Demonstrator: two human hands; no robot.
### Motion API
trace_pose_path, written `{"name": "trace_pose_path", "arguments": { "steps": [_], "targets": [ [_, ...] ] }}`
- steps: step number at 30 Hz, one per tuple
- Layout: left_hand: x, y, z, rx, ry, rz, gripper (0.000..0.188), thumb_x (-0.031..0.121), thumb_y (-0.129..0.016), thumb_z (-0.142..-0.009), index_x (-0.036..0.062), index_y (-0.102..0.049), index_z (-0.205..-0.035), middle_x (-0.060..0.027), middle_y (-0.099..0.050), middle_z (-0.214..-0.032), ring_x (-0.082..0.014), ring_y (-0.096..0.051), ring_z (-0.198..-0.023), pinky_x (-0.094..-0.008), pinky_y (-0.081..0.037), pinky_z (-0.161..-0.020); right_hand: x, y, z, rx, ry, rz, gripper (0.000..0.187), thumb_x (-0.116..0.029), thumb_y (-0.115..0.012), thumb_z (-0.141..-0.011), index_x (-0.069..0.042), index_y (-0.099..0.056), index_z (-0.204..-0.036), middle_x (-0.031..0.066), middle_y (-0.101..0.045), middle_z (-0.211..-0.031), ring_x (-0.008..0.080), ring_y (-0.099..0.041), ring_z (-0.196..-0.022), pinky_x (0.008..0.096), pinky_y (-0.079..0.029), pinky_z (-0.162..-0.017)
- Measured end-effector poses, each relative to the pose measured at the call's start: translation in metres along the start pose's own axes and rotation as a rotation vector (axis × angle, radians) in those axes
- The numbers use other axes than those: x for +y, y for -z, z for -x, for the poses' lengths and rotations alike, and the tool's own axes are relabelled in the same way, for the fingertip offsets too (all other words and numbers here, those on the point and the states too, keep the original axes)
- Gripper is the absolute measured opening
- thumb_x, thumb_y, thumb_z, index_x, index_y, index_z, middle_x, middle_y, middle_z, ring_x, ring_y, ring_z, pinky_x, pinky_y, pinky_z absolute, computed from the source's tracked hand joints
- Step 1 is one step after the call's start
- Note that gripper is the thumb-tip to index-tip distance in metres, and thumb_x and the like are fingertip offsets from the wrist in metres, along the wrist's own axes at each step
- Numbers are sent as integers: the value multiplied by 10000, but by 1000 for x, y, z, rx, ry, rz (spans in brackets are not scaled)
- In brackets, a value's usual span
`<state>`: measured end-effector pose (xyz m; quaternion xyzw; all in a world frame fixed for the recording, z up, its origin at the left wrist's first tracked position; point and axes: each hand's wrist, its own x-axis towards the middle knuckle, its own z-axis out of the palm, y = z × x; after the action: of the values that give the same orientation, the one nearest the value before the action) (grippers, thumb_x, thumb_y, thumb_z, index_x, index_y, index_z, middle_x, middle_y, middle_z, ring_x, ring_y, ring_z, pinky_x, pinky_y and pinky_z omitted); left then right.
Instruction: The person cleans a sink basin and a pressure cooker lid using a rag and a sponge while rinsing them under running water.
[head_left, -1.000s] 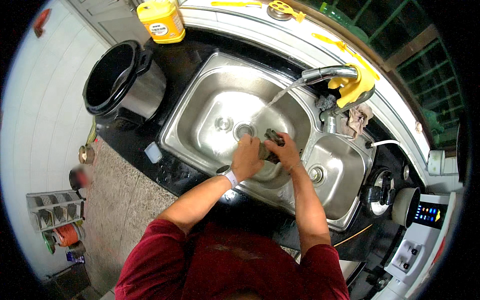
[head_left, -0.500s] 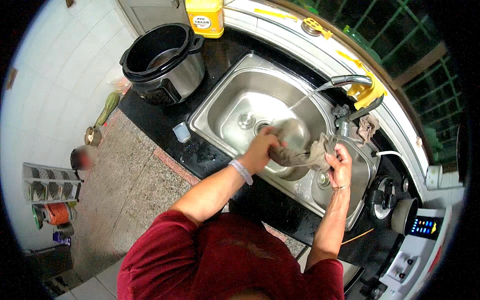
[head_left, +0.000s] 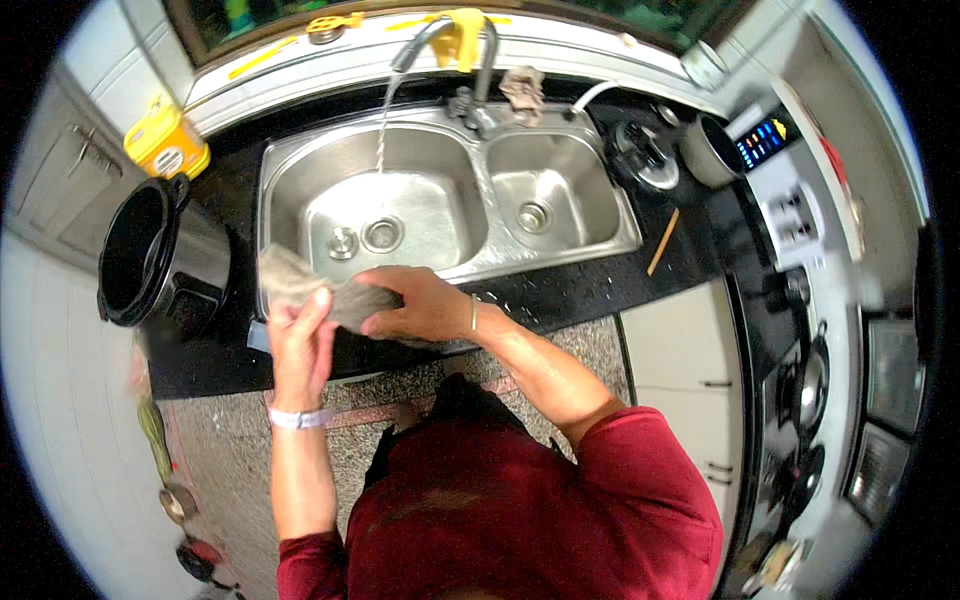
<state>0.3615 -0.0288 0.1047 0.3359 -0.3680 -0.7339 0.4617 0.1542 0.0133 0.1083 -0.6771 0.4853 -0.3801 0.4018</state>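
Observation:
Both hands are closed on a grey-brown cloth (head_left: 288,275), held over the front edge of the sink at its left end. My left hand (head_left: 303,340) pinches the cloth with the thumb on top. My right hand (head_left: 415,305) wraps the bunched right part, its fingers partly hidden. Behind them lies the large left basin of the steel double sink (head_left: 290,200). Water (head_left: 382,125) runs into it from the grey faucet (head_left: 420,42). A round drain strainer (head_left: 342,242) sits beside the drain (head_left: 382,234).
An uncovered electric pressure cooker (head_left: 200,260) stands left of the sink, a yellow jug (head_left: 165,143) behind it. Another crumpled cloth (head_left: 522,92) lies behind the faucet. A chopstick-like stick (head_left: 663,242), a dark lid (head_left: 645,160) and a pot (head_left: 708,155) are on the right counter.
My view has swung to the right. The cloth and both hands have moved from over the sink's middle to its front left edge. The water still runs.

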Motion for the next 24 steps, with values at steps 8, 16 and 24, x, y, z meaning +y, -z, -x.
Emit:
{"name": "trace_pose_path", "arguments": {
  "steps": [8, 16, 24],
  "targets": [
    [30, 34, 42, -192, -62, -130, 445, 62, -715, -848, 62, -497, -1236, -10, -591, -944, -106, -542, -748, -280, -458, -688, -50, 3, 51, 495, 63, -201, 247, -230, -671, -899, -2, -656, -995, 94, -652, -879, 140, -594, -842, 303, -484, -774],
    [21, 2, 61, -594, 160, -542, 461, 367, -716, -867, 43, -575, -1164, 14, -545, -958, -88, -488, -909, -240, -394, -816, -66, 22, 120, 666, 113, -139, 220, -206, -628, -955, 0, -674, -1019, 56, -672, -952, 118, -601, -898, 285, -487, -821],
    [-37, -65, 78, -659, 362, -156, 585, 312, -684, -906, 1, -461, -1349, -88, -590, -1224, -214, -596, -1093, -346, -475, -958, -36, 3, 116, 744, 285, 218, 294, -243, -661, -904, -1, -649, -1071, 160, -630, -1074, 257, -620, -972, 339, -481, -876]
  ]
}}
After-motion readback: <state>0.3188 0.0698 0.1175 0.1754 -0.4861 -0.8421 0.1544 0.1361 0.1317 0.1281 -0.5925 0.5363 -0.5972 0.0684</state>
